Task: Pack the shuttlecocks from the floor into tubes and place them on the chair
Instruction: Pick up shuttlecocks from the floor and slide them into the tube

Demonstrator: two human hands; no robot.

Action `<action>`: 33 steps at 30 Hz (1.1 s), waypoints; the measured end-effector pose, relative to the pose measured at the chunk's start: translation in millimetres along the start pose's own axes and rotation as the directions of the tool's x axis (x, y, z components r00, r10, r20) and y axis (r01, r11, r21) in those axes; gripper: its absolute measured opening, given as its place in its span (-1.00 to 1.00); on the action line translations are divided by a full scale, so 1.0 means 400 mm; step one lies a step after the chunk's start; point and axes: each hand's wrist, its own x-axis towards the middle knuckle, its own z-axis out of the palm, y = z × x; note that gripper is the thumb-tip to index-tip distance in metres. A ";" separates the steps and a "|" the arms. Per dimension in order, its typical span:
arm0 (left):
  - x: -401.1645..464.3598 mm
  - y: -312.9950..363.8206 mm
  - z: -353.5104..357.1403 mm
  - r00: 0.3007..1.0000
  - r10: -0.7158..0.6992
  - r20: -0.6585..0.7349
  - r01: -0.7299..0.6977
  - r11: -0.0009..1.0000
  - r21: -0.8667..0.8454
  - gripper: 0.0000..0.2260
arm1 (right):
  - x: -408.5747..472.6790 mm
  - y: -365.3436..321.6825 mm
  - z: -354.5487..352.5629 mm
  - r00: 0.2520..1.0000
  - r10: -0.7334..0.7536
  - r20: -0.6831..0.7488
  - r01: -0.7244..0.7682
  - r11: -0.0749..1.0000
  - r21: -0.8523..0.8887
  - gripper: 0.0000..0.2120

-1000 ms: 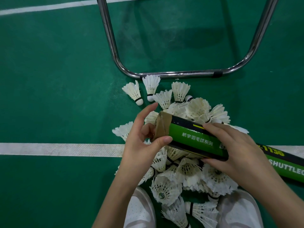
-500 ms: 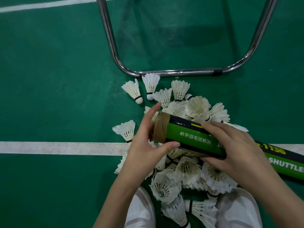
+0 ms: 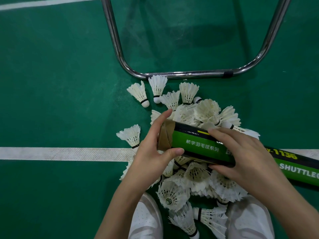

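Since the earlier frames the left hand (image 3: 151,152) has slid up over the taped end of the tube (image 3: 198,145), its thumb now lying along the near side and its fingers arched over the brown-taped mouth, while the tube itself has barely shifted. Both hands grasp the tube: the right hand (image 3: 241,156) wraps its middle, fingers on top and thumb underneath. It lies nearly level above the pile of shuttlecocks (image 3: 195,173), its far end running off the right edge. The pile sits on a green court floor (image 3: 51,83) crossed by a white line (image 3: 60,153), with a few loose birds at its left and top edge. Just beyond them stands the chrome chair frame (image 3: 183,75), touching the floor. White shoes (image 3: 146,219) flank the near side of the pile.
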 end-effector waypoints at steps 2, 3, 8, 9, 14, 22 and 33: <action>0.001 0.000 -0.003 1.000 -0.009 0.012 0.008 1.000 0.010 -0.30 | -0.001 -0.002 0.001 1.000 -0.008 -0.001 0.008 1.000 -0.003 -0.11; 0.001 0.000 -0.005 1.000 -0.011 0.019 0.011 1.000 0.010 -0.30 | -0.001 -0.002 0.002 1.000 -0.013 -0.001 0.013 1.000 -0.007 -0.11; -0.005 -0.004 -0.006 1.000 -0.008 0.021 0.008 1.000 0.013 -0.30 | 0.000 0.000 0.006 1.000 -0.018 0.005 0.018 0.999 -0.034 -0.11; -0.007 -0.007 -0.007 1.000 -0.015 0.010 0.015 1.000 0.010 -0.29 | 0.001 0.000 0.006 1.000 -0.017 0.003 0.017 0.999 -0.041 -0.11; -0.010 -0.032 -0.030 0.997 -0.019 -0.069 0.021 0.999 0.039 -0.28 | 0.000 0.006 0.004 1.000 0.001 -0.017 -0.001 1.000 -0.010 -0.15; -0.031 -0.098 -0.043 0.995 -0.098 -0.026 0.101 0.969 0.224 -0.45 | -0.002 0.046 -0.020 0.998 0.062 0.000 -0.062 0.997 0.044 -0.16; -0.031 -0.108 -0.008 0.980 -0.159 0.122 0.051 0.789 0.612 -0.50 | -0.011 0.046 -0.024 0.997 0.079 0.013 -0.080 0.991 0.105 -0.19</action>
